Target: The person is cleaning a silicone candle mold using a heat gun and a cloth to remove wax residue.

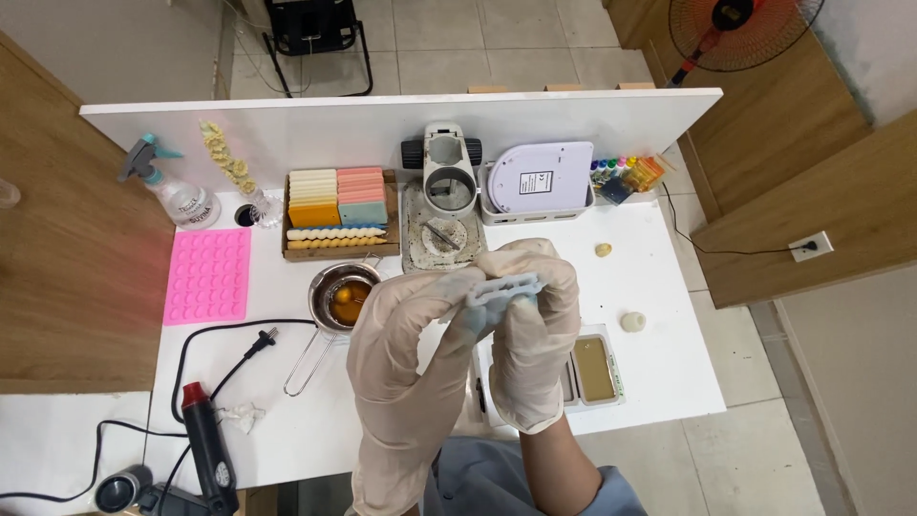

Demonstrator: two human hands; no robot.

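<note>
Both gloved hands raised above the white table (659,363). Left hand (406,354) and right hand (535,330) each pinch one end of a small pale blue-grey flexible silicone mould (503,290), fingers closed on it, mould held between them. Below-left of the grip: metal pouring pot with amber liquid (344,298). Further left: pink silicone tray (207,275). Below-right: rectangular tray of tan wax (594,369).

pot (346,298) right of mould tray (207,275)
</note>
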